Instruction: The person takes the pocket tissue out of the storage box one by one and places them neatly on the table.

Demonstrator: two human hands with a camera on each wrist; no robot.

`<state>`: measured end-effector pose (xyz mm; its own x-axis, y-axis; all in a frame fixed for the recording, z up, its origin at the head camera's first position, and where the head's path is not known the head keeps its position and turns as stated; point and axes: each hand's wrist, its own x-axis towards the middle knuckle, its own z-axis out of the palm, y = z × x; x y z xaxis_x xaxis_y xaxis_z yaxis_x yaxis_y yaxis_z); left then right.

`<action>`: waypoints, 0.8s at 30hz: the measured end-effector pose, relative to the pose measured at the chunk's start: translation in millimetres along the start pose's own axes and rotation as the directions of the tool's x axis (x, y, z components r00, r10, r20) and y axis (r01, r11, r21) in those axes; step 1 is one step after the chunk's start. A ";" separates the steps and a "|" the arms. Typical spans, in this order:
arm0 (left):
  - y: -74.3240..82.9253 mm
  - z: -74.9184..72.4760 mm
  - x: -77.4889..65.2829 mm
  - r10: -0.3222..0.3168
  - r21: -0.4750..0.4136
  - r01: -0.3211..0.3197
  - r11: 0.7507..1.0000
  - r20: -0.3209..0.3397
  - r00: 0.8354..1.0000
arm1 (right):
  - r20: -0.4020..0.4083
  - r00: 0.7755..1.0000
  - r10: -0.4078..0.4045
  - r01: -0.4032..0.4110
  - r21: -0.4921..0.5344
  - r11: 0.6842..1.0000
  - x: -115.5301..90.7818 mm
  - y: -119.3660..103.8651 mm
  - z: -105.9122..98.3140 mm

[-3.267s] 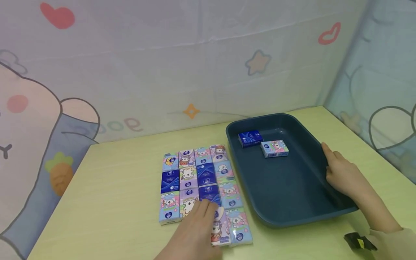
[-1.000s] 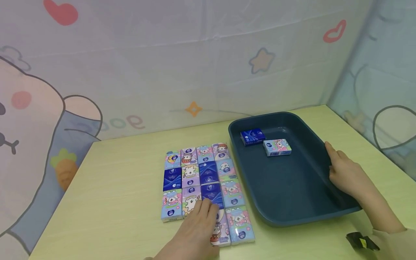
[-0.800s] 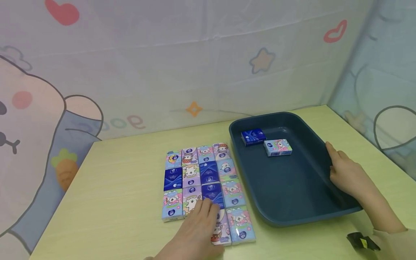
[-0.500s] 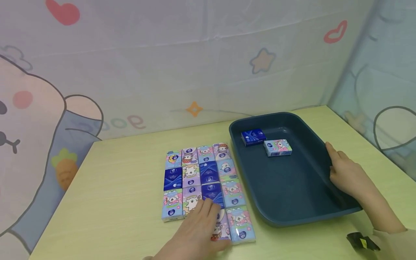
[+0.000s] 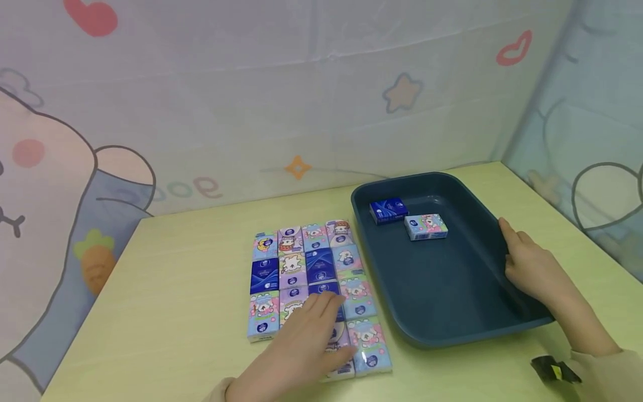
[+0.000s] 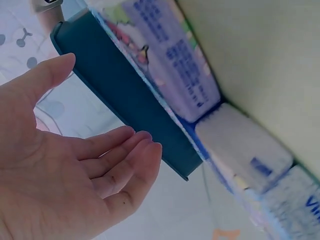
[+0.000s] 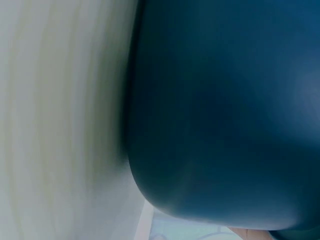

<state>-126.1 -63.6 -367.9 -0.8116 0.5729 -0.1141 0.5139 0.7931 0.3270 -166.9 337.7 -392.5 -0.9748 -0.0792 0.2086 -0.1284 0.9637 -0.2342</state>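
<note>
My left hand hovers over the front part of a flat block of pocket tissue packs, its thumb apart from its fingers. In the left wrist view the left hand has bent, relaxed fingers with nothing between them, apart from the packs. The packs are blue, purple and pastel with cartoon prints, laid edge to edge in rows. My right hand grips the right rim of a dark teal tray. In the tray lie a dark blue tissue pack and a pastel tissue pack.
The light yellow table meets a cartoon-printed curtain at the back. A small black object with a yellow mark is beside the right sleeve. The tray's left wall stands close to the block of packs.
My left hand has lifted off the front purple tissue pack, and its thumb has spread to the right. The right hand keeps its grip on the tray. The head view has shifted slightly.
</note>
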 end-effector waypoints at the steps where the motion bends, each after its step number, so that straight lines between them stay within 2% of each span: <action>1: 0.7 -1.9 2.1 0.013 0.010 -0.013 1.000 -0.009 1.000 | -0.002 1.000 0.000 0.000 0.000 1.000 0.2 0.0 0.0; 6: 3.1 -11.0 12.2 0.065 0.042 -0.063 0.997 -0.044 0.997 | -0.004 1.000 0.000 0.000 -0.001 1.000 0.1 0.7 0.5; 13: 5.4 -20.5 23.7 0.090 0.048 -0.088 0.995 -0.053 0.995 | -0.028 1.000 -0.011 0.011 -0.005 1.000 0.3 -1.2 0.2; 18: 6.1 -30.3 32.9 0.143 0.091 -0.134 0.987 -0.106 0.984 | -0.013 1.000 -0.007 0.007 0.001 1.000 0.5 -1.9 -0.3; 24: 4.2 -45.6 52.4 0.197 0.086 -0.187 0.979 -0.119 0.973 | 0.019 1.000 0.010 -0.010 0.009 1.000 -0.3 -2.5 -0.8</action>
<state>-179.2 -39.7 -329.7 -0.7220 0.6888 0.0651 0.6786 0.6867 0.2605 -166.2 335.5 -391.2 -0.9794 -0.0742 0.1880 -0.1199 0.9620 -0.2453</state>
